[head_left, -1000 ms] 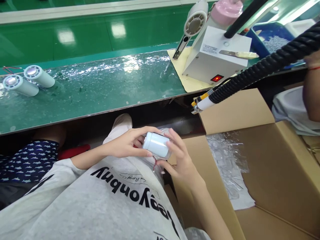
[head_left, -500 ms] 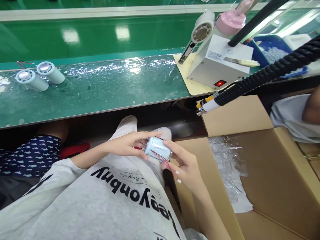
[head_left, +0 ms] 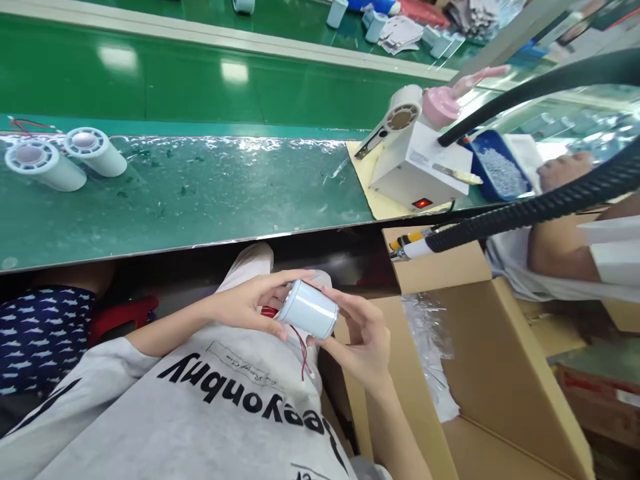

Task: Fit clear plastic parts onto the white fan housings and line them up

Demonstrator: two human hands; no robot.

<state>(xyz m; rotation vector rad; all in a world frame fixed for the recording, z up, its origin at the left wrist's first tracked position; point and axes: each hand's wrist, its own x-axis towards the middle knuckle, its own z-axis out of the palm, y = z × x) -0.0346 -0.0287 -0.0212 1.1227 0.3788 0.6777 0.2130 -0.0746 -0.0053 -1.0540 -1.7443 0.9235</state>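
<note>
Over my lap, both hands hold a light blue cylindrical fan housing point(head_left: 309, 310), tilted, with a shiny surface. My left hand point(head_left: 257, 300) grips its left end, fingers along the top and thumb below. My right hand point(head_left: 361, 333) is closed around its right end, thumb underneath. Thin red and dark wires point(head_left: 303, 353) hang from beneath the housing. Something red point(head_left: 269, 311) shows under my left palm. Two similar light blue fan housings point(head_left: 95, 152) lie on the bench at the left, their round vented ends turned up toward me.
On the green bench point(head_left: 240, 193) stands a white box with a lit red switch point(head_left: 423, 203), beside a handheld fan point(head_left: 400, 110) and a blue tray of small pieces point(head_left: 500, 167). A black hose point(head_left: 500, 220) crosses above an open carton point(head_left: 500, 360). People sit on both sides.
The housing has been turned in my hands, so its wires now hang below rather than across its front. My head view has shifted, showing more of the far bench.
</note>
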